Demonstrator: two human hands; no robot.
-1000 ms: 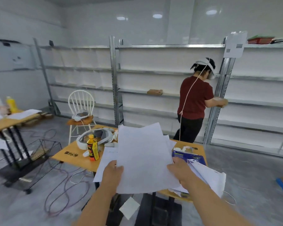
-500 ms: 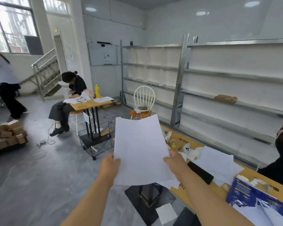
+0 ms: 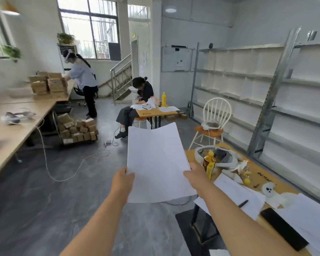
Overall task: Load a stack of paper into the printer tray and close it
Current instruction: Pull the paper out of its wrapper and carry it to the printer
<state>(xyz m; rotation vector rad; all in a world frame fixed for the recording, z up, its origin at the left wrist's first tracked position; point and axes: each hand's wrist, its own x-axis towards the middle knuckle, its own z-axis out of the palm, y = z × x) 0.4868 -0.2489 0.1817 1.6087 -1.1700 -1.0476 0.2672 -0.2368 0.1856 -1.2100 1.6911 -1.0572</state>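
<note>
Head view: paper stack point(image 3: 156, 163) held in air over floor, left hand point(image 3: 122, 182) and right hand point(image 3: 196, 177) each gripping one side edge; surface point(image 3: 255, 174) at right; printer unseen; step: carrying stack; next: locate tray

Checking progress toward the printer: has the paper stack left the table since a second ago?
Yes. The paper stack now hangs over floor, left of the table.
</note>
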